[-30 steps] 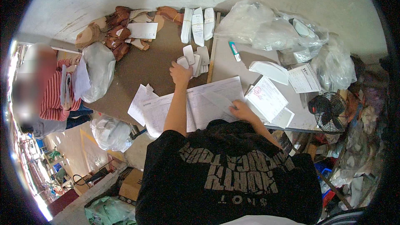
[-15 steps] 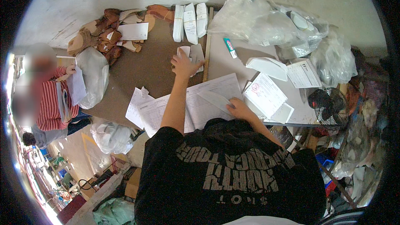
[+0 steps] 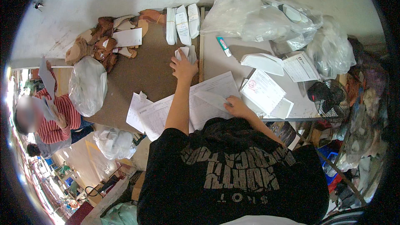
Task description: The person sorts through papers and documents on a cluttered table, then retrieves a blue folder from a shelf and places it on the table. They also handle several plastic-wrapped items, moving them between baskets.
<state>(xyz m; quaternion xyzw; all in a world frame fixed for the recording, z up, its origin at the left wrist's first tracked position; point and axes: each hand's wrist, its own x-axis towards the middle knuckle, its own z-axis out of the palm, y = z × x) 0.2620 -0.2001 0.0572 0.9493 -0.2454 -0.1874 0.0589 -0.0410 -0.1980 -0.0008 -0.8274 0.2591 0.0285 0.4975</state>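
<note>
My left hand [image 3: 183, 66] reaches over the brown part of the table. Its fingers are closed around a small stack of white cut paper pieces [image 3: 182, 53]. My right hand [image 3: 237, 107] pinches the edge of a pale, pointed paper piece [image 3: 211, 99]. That piece lies over a wide printed sheet [image 3: 166, 112] spread at the table's near edge. Beyond my left hand, bundles of white paper pieces [image 3: 182, 26] stand against the wall, tied with bands.
Brown cut scraps [image 3: 104, 46] and a filled plastic bag [image 3: 88, 86] lie left. Right are a green-and-white tube [image 3: 223, 46], white pieces [image 3: 263, 63], a printed form [image 3: 266, 91], clear bags [image 3: 250, 16] and a fan [image 3: 332, 102]. A person in a striped top [image 3: 62, 112] holds papers.
The fingers of my left hand have drawn together at the small white stack. My right hand stays on its paper piece. The person at left has raised a sheet.
</note>
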